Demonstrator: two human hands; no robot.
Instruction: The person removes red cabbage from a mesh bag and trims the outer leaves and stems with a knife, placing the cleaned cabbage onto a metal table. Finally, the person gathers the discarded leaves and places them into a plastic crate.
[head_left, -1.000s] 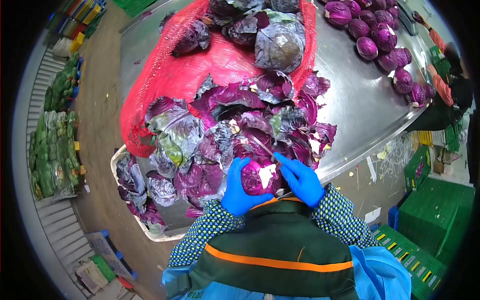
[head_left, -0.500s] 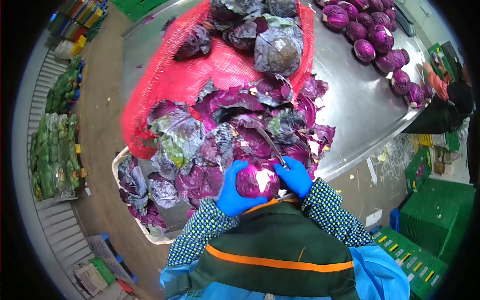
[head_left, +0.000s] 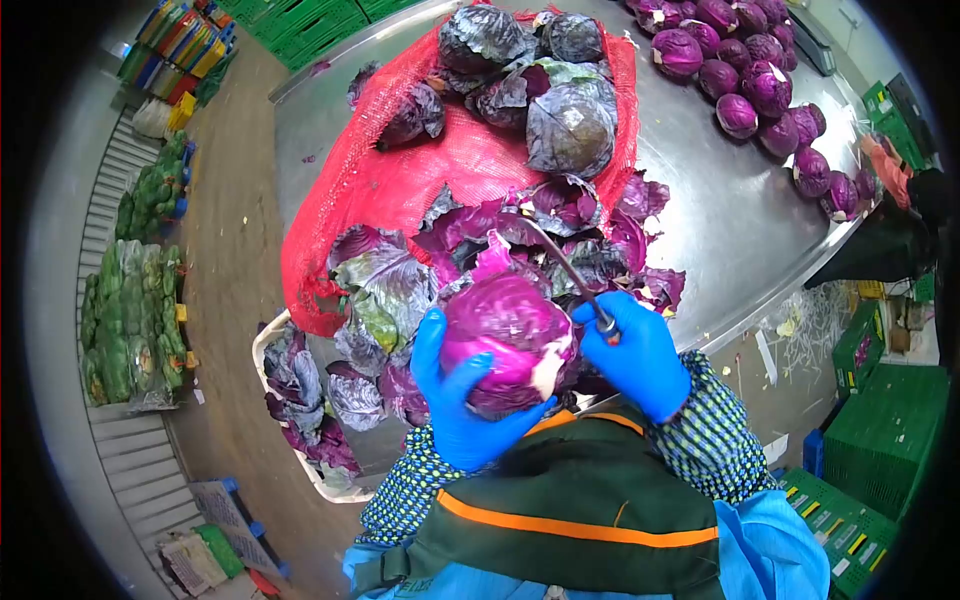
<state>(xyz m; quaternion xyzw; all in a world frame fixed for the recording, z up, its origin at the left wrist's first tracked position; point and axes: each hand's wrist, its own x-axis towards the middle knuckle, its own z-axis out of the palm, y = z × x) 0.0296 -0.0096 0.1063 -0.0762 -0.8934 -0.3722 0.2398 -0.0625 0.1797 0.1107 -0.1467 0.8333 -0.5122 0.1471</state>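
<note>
In a blue glove, my left hand [head_left: 465,400] cups a red cabbage [head_left: 508,335] from its left and underside. Its pale cut stem faces right, and a loose leaf sticks up at its top. My right hand [head_left: 632,350], gloved too, is closed around a knife [head_left: 565,262] whose curved blade points up and left, behind the cabbage. Stripped purple leaves [head_left: 385,285] lie heaped beneath and beyond both hands. A red mesh sack [head_left: 385,190] is spread open behind the heap, with several untrimmed dark cabbages [head_left: 572,125] on it.
Trimmed purple cabbages [head_left: 768,88] sit in a group at the far right of the steel table [head_left: 690,220]. A white-rimmed tub [head_left: 330,488] with leaves stands at the near left. Green crates [head_left: 885,435] are stacked on the right. Another person's sleeve [head_left: 888,170] shows at the right edge.
The cabbage has been raised towards me and turned, its cut stem now facing right. My right hand and the knife have moved right and up. The camera view has shifted slightly.
</note>
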